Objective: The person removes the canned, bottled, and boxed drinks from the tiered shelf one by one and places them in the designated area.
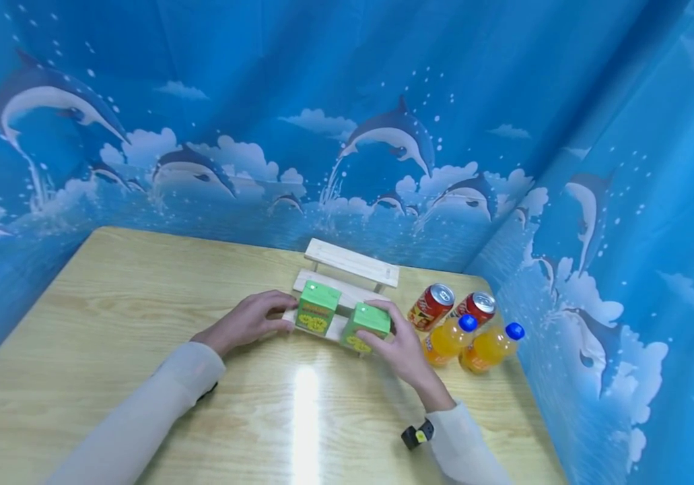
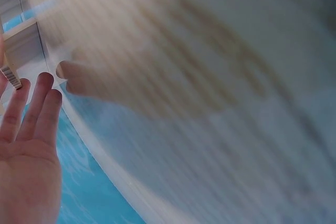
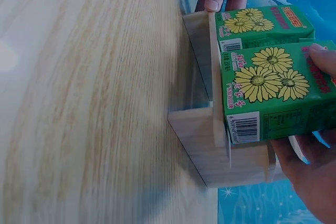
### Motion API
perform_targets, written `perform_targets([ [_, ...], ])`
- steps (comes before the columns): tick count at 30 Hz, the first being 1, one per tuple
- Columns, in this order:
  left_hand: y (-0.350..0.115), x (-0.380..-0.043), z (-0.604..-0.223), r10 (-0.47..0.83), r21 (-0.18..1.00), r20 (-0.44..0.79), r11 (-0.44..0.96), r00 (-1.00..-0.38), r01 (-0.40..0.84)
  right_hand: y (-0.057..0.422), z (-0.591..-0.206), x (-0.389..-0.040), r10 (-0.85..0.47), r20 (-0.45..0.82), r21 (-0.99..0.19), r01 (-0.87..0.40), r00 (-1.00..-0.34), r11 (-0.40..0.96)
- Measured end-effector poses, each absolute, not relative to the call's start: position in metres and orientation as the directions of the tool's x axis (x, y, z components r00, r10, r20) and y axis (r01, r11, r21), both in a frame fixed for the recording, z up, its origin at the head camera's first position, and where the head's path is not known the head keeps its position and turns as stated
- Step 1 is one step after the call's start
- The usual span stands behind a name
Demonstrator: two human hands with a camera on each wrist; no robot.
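One green box (image 1: pixel 319 310) stands on the lowest shelf (image 1: pixel 336 329) of the wooden stand (image 1: pixel 351 261), long axis upright. Across a narrow gap at its right, the right grip (image 1: pixel 404 350) pinches the second box (image 1: pixel 367 322), also upright; the left grip (image 1: pixel 248 322) holds the stand's left end.

L grip (image 2: pixel 29 163) part. off L-wrist view
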State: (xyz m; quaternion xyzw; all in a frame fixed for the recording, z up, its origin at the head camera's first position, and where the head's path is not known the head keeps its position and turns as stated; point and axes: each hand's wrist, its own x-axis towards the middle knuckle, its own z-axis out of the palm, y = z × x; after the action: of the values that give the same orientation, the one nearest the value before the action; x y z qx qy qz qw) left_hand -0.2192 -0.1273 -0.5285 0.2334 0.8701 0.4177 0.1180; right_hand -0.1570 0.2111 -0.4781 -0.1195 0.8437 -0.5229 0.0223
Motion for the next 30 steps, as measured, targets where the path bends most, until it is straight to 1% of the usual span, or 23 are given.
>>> perform_targets([
  [6,-0.127,-0.220,-0.528,0.511,0.785,-0.009,0.536,-0.859,0.311,0.223,-0.473,-0.148,-0.194,0.111,-0.873,-0.189,-0.975,0.450],
  [13,-0.127,-0.220,-0.529,0.512,0.784,-0.008,0.537,-0.859,0.312,0.243,-0.471,-0.136,-0.152,0.078,-0.873,-0.142,-0.985,0.466],
  [17,-0.127,-0.220,-0.530,0.508,0.779,-0.013,0.545,-0.861,0.309,0.254,-0.471,-0.127,-0.125,0.085,-0.865,-0.135,-0.989,0.483],
  [30,-0.126,-0.220,-0.528,0.507,0.776,-0.015,0.549,-0.862,0.310,0.291,-0.470,-0.093,-0.020,0.091,-0.875,-0.090,-0.996,0.475],
])
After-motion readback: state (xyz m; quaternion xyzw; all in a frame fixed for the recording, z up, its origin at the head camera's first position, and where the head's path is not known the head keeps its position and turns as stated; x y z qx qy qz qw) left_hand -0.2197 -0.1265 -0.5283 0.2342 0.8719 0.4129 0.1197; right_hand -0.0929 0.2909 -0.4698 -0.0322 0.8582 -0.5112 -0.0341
